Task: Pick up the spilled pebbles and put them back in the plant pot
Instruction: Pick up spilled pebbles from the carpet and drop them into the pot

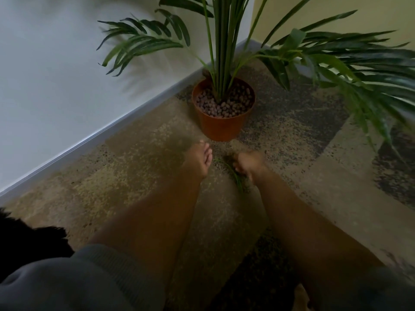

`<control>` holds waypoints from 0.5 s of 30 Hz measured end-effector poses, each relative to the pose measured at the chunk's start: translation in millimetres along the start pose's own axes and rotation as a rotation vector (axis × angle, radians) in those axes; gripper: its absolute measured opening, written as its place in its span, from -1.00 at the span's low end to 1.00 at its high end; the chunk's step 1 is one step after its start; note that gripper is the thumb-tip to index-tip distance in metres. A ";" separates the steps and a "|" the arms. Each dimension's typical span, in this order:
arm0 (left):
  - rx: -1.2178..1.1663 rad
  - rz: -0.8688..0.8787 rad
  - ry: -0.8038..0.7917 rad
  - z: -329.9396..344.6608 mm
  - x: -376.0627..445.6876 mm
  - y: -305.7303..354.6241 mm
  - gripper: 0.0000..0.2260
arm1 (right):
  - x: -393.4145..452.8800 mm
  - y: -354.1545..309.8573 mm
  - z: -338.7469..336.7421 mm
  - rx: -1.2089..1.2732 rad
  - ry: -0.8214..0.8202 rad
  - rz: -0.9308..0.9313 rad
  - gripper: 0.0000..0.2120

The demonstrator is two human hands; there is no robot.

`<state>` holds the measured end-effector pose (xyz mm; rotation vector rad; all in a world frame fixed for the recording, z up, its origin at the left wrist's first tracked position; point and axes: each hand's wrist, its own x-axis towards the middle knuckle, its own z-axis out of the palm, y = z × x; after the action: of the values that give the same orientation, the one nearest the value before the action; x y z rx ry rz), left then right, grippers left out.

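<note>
Both my arms reach forward over the carpet (139,176), sleeves (94,277) pushed up near the elbows.

Left hand (199,160): just in front of the plant pot (221,126), fingers curled in together, tips pointing toward the pot. Looks cupped or narrow, but I can't tell if it holds anything, since the palm is hidden from this angle.

Right hand (248,164): down at the carpet, just right of the left hand and near the pot's base. Motion-blurred. Fingers (238,168) bent downward onto the floor, but I can't tell if they grip anything.

Between the two hands: a small green leaf sprig (233,176) lying on the carpet, with a dark patch at its far end beside my right fingers. Could be spilled pebbles; too blurred to confirm.

Pot: orange, upright, standing on the carpet close to the corner where the white wall (56,75) and its skirting board (112,131) meet the yellow wall (359,14). Filled to near the rim with brownish pebbles (224,104) around the stems of the palm plant (222,41). Fronds spread out left and right, the right ones hanging over the carpet.

Carpet is patterned in tan and dark speckled patches.
</note>
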<state>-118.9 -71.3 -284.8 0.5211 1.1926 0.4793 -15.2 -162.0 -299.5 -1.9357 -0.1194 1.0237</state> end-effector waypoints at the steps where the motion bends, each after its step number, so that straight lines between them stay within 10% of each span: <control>1: 0.057 -0.009 0.012 -3.5 2.4 -5.4 -0.69 | 3.3 10.0 -1.1 -0.100 0.005 -0.029 -0.83; 15: 1.124 0.561 -0.044 17.2 41.7 -39.1 -0.79 | 36.5 54.4 -24.1 -0.610 0.266 -0.057 -0.50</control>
<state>-87.2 -79.1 -334.7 1.8484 1.1921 0.2148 8.8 -193.2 -357.1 -2.5838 -0.3674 0.7277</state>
